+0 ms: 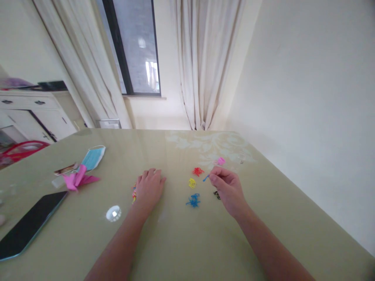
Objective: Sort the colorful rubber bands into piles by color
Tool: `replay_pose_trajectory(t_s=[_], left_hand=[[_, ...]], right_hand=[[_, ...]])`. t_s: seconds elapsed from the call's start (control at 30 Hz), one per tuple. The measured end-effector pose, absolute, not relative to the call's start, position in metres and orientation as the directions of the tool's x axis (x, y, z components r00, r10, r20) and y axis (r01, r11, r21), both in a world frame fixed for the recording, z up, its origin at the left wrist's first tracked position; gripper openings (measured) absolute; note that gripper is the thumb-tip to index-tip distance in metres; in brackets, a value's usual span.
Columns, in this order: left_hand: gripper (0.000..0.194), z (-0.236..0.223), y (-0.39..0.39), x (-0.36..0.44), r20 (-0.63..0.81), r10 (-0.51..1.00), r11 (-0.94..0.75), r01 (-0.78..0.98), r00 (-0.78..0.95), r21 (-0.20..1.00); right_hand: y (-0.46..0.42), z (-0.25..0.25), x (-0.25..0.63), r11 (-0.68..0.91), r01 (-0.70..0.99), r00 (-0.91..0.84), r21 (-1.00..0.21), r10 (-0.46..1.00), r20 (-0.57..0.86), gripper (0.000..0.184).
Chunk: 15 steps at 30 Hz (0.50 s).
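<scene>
My right hand [227, 186] pinches a small blue rubber band [206, 178] between thumb and fingertips, just above the table. Below and left of it lies a pile of blue rubber bands [193, 200]. Little heaps of yellow rubber bands [191, 183] and red rubber bands [198, 171] sit farther back. Black rubber bands [216, 194] show partly from under my right hand. Palm down, my left hand [150, 187] rests with its fingers apart over a mixed pile of coloured rubber bands [134, 192], mostly hidden beneath it.
A pink object [221, 160] stands behind my right hand. On the left are a dark tablet-like slab [32, 222], a pink folded-paper figure [79, 178], a blue face mask [93, 157] and a shiny round white object [113, 213]. A wall borders the table's right side.
</scene>
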<state>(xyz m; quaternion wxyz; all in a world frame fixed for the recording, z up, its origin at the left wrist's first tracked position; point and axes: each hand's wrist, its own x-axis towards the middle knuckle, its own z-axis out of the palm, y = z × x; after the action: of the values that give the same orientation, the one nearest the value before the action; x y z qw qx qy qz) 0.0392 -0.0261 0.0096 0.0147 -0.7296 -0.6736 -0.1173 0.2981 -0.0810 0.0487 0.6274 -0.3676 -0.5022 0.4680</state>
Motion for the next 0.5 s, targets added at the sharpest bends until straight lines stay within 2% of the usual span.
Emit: replay_pose_trajectory(t_s=[0.07, 0.2, 0.4, 0.5], left_hand=[[0.033, 0.005, -0.023, 0.034, 0.131, 0.990, -0.067, 0.995, 0.058, 0.067], [0.031, 0.001, -0.014, 0.030, 0.102, 0.991, -0.092, 0.993, 0.084, 0.076], [0.027, 0.002, -0.009, 0.028, 0.068, 0.988, -0.147, 0.972, 0.136, 0.186], [0.028, 0.004, -0.010, 0.029, 0.075, 0.986, -0.163, 0.956, 0.150, 0.242]], right_hand=[[-0.081, 0.050, 0.298, 0.268, -0.251, 0.044, -0.930, 0.963, 0.265, 0.028], [-0.076, 0.044, 0.299, 0.208, -0.210, -0.016, -0.955, 0.976, 0.216, 0.030], [-0.063, 0.021, 0.302, 0.105, 0.185, -0.232, -0.977, 0.971, 0.061, 0.027], [-0.060, 0.010, 0.301, 0.145, 0.329, -0.281, -0.933, 0.958, 0.049, 0.019]])
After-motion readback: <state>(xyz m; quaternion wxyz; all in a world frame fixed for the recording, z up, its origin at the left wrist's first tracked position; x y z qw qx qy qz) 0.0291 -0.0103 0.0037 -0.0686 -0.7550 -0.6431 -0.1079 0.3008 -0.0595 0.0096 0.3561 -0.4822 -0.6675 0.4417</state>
